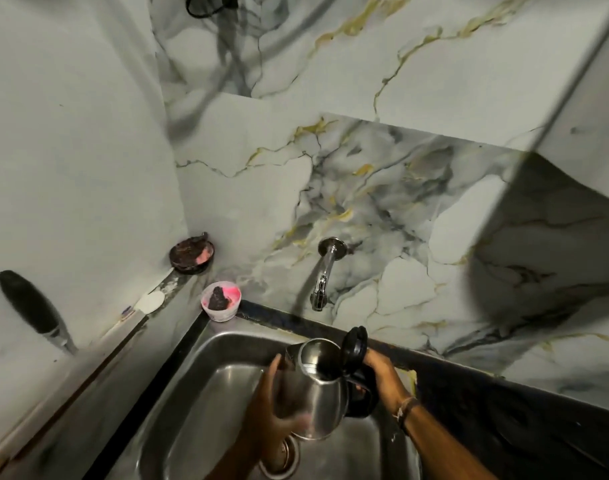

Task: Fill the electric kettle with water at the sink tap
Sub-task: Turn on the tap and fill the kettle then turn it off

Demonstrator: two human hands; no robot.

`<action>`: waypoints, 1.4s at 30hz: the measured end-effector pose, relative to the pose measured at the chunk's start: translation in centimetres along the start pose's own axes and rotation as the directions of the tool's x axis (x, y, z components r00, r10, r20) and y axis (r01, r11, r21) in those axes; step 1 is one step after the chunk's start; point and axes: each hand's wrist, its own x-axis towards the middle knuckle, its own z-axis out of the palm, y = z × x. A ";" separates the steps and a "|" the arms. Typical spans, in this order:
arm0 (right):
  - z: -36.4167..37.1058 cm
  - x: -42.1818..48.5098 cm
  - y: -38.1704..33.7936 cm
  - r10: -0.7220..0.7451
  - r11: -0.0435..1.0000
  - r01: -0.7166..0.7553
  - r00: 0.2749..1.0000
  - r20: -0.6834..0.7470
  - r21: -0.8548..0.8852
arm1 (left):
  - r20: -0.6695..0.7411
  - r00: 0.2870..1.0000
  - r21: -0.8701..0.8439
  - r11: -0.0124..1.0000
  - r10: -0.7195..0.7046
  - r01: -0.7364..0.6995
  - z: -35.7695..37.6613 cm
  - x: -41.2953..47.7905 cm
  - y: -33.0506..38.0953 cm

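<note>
Okay, you've got the steel kettle held over the sink, lid flipped up and open. Your right hand is wrapped tight around the black handle at the kettle's 3 o'clock; your left hand cups the body at 9, fingers spread on the metal. The tap sits at the kettle's 12 o'clock, on the marble wall, apart from it; no stream visible, though blur makes that unsure. A pink cup stands at the sink's 11 o'clock corner.

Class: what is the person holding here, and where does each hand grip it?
The kettle: right hand on its handle, left hand against its steel body.
</note>
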 end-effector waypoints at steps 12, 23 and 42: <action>0.5 3.6 1.1 -0.010 1.000 0.009 0.997 -0.081 -0.012 | 0.226 0.974 -0.087 0.996 0.020 0.000 -6.1 16.9 13.2; 1.1 6.1 0.7 -0.073 0.997 0.070 0.990 -0.117 -0.033 | 0.387 0.922 -0.029 0.999 -0.018 0.032 -5.5 20.4 14.0; 1.8 5.6 0.8 -0.118 0.991 0.109 0.987 -0.112 -0.076 | -0.050 0.990 0.470 0.878 0.135 -0.096 -2.9 16.4 14.9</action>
